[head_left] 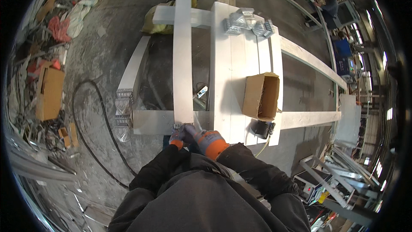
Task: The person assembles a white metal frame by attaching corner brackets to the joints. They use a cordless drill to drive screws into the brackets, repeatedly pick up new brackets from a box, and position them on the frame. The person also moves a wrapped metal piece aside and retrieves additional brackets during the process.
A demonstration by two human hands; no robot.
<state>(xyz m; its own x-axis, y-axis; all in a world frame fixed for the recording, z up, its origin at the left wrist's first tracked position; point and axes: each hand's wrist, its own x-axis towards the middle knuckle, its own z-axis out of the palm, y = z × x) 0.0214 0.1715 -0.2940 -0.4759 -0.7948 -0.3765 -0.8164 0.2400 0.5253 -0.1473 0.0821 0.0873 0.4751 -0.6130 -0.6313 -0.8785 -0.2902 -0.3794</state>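
Both my hands wear grey and orange gloves and meet at the near end of a long white beam (183,60). My left hand (177,138) is closed at that end, beside a small silvery piece (177,126) at the beam's tip. Close by on its right, my right hand (209,141) is closed too, its fingers turned toward the left hand. What either hand grips is too small and blurred to make out. The beam lies across a white crossbar (150,122) and a farther crossbar (201,17).
Right of my hands lie several white beams (221,68) side by side. They carry an open cardboard box (253,96), a dark cylindrical tool (261,129) with a hose, and plastic-wrapped metal parts (246,18). A black cable (103,107) loops across the floor at left, near scrap and another box (50,94).
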